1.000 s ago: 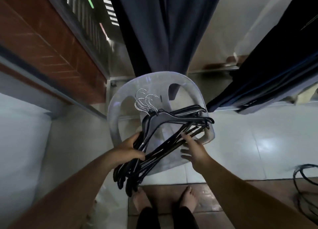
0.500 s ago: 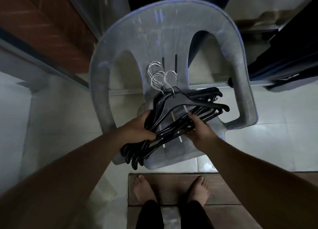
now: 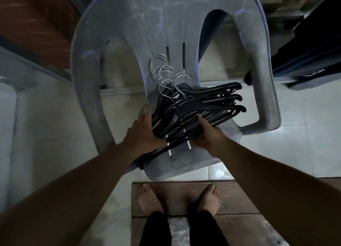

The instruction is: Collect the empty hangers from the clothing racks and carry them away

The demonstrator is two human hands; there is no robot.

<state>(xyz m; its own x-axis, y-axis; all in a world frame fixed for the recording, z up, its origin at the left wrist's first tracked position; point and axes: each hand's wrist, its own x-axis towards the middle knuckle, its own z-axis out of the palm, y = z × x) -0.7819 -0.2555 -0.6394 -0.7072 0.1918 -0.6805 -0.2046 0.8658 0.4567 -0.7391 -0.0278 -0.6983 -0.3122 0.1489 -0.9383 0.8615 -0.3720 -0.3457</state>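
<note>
Head view: left hand [image 3: 145,135] and right hand [image 3: 208,136] grip the hangers [image 3: 199,105] (hooks bunched) near the chair [image 3: 184,164]'s front edge; likely best lowered level.

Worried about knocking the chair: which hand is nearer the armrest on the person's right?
Right. The right hand grips the hangers over the seat, on the side toward that armrest; the left hand holds the bundle's opposite side, farther off.
</note>
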